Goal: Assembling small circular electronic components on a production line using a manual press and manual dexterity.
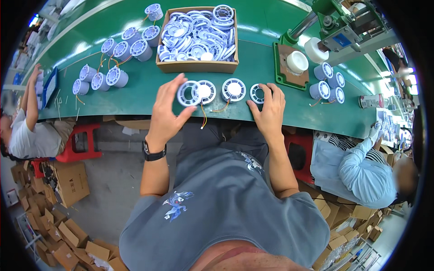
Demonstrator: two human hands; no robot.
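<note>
Left hand (pixel 166 108): grip pinched around a pale ring (pixel 179 94), thumb near, fingers far. Held by the rim, probably to keep the open middle unobstructed. Overlapping the left wired unit from this angle; can't tell if touching.
Right hand (pixel 270 108): grip also closed on a pale ring, the second one (pixel 252 91), down by the tabletop (pixel 131 101), right of both wired units. Same rim hold, likely for the same reason.
Wired units (pixel 233 90): sitting between the hands, round faces up, leads pointing roughly nearward, maybe to keep the faces clear.
Cardboard box (pixel 197 67): parked far-center, presumably for easy reach from either side. Walls handy for corralling a messy heap of spoked discs (pixel 199 38).
Press (pixel 337 29): far right, white block (pixel 297 62) on the base, probably as a seat, second white block (pixel 316 49) above.
Cylinders (pixel 117 77): clustered left and right, likely to leave the middle free.
Headcount: held rings, two; wired units, two; cylinders, ten left plus four right, best count; box, one; press, one; white blocks, two; discs, way too overlapped to count.
</note>
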